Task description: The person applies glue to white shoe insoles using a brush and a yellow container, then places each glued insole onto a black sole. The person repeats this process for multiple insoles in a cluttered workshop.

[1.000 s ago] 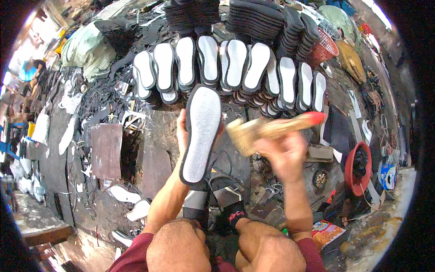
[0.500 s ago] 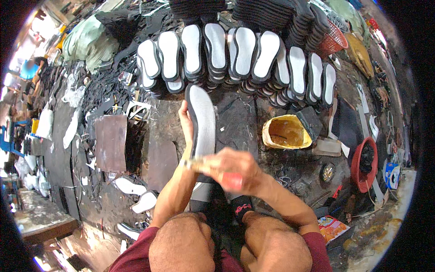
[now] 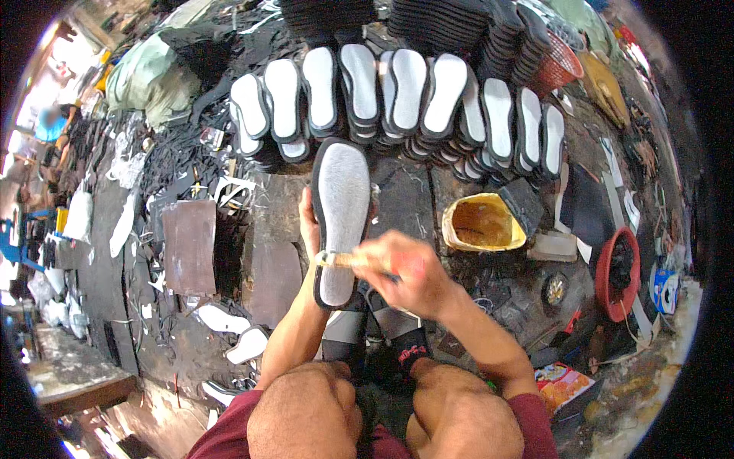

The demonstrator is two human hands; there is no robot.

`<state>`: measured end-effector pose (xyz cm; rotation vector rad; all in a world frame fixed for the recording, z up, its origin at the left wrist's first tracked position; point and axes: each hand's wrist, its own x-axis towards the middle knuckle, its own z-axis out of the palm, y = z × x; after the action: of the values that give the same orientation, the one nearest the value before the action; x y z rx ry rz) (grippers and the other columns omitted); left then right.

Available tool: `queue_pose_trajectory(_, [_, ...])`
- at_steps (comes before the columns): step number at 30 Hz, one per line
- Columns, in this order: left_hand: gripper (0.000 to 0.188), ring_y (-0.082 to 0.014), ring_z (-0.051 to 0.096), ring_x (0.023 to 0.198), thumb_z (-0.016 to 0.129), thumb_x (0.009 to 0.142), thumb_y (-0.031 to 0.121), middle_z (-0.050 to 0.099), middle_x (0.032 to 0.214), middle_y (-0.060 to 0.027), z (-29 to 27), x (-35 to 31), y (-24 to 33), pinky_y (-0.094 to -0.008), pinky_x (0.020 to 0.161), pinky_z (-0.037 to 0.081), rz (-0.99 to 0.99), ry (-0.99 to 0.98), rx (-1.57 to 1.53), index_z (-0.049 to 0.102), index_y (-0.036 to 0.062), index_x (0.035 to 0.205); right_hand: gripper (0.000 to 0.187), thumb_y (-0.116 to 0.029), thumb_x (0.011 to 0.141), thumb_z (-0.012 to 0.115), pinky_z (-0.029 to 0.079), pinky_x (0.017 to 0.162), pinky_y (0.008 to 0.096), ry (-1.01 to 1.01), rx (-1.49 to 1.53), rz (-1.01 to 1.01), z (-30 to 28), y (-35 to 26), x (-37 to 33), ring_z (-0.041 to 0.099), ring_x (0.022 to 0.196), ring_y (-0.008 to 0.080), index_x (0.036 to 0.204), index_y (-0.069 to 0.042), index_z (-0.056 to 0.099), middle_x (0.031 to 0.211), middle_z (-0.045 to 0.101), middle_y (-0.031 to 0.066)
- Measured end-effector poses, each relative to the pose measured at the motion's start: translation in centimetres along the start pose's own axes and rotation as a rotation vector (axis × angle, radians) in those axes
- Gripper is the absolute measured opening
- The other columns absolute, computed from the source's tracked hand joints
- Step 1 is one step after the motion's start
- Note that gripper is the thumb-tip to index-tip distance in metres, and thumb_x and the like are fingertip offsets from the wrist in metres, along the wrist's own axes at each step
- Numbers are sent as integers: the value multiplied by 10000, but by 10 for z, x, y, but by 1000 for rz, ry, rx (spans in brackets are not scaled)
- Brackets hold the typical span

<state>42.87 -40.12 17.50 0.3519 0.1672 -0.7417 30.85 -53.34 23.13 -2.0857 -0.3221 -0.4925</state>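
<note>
A shoe sole (image 3: 342,191) with a grey-white face and a black rim is held face up above my lap. My left hand (image 3: 309,222) grips it from its left side and from below; most of the fingers are hidden behind it. In my right hand (image 3: 405,268), fingers closed, is a small brush (image 3: 342,259) with a pale tan body. The brush lies across the lower part of the sole, its tip by the left rim. To the right stands a yellow-lined container (image 3: 485,222) with amber residue inside.
Ahead, several stacks of white-faced soles (image 3: 405,92) form an arc, with piles of black soles (image 3: 436,30) behind. A brown board (image 3: 189,246) lies left. At right are a red basin (image 3: 616,275) and a round tin (image 3: 554,289). Black scraps litter the floor.
The sole has turned so that its pale face shows more fully. My right hand has moved slightly up and right with the brush, which now lies over the sole's lower part.
</note>
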Motion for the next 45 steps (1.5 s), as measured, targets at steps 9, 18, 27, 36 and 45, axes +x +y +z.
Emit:
queue_pose_trajectory(9, [862,-328,560,1267,457,950,681,534,1417,-205,8,-30,-14,-410,1079,453,71,37,340,413,3,1480,238,-123,839,749,536,644,448,417,-250,47,-28,52,96,671,741,362,1013,-34,615,851,668,174])
queue_pose_trajectory(18, [789,-376,615,1178,475,977,619,581,1355,-236,20,-25,-8,-458,1048,495,-31,-32,-20,458,-22,1437,297,-19,837,788,584,742,320,749,-119,-35,-28,65,59,706,887,206,1074,44,621,1053,691,159])
queue_pose_trajectory(27, [743,-347,656,1022,558,937,607,643,1237,-202,-12,14,25,-470,921,541,98,-117,-5,531,-16,1341,289,-170,823,821,537,859,436,278,99,54,20,26,-20,693,936,322,1017,-34,656,995,715,143])
queue_pose_trajectory(36, [632,-264,646,996,531,978,578,665,1186,-120,-1,13,41,-425,880,532,463,197,233,578,32,1294,301,-78,918,704,546,832,278,541,306,518,-33,-1,-21,688,933,158,1209,-5,676,1063,718,101])
queue_pose_trajectory(45, [676,-209,479,1327,566,1018,394,459,1511,-85,40,33,-12,-369,1111,372,543,153,590,318,95,1571,1013,-213,674,944,492,1035,356,475,511,474,6,-2,-9,539,1298,266,1469,30,365,1438,503,204])
